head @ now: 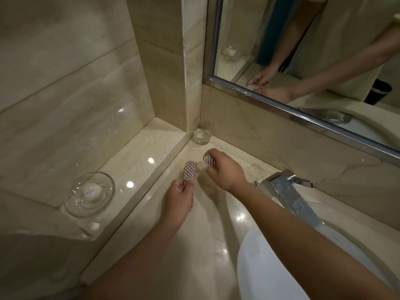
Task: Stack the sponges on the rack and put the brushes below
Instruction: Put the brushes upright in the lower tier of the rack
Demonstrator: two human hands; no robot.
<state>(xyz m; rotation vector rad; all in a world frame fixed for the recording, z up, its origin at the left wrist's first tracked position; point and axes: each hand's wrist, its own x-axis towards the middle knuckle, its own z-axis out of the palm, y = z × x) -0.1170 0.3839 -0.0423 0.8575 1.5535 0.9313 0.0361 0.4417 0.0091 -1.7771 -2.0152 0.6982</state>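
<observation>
Pinching ridged oblong brushes, left hand and right hand overhang marble.

place: bathroom | marble counter; basin; tap; mirror

Glass in the table's back left corner; dish on the ledge along its left edge. Before the glass, left hand and right hand each hold a sponge.

I see both bare forearms stretched forward. My left grip pinches the first sponge by its near end; my right grip, knuckles up, curls round the second sponge.
</observation>
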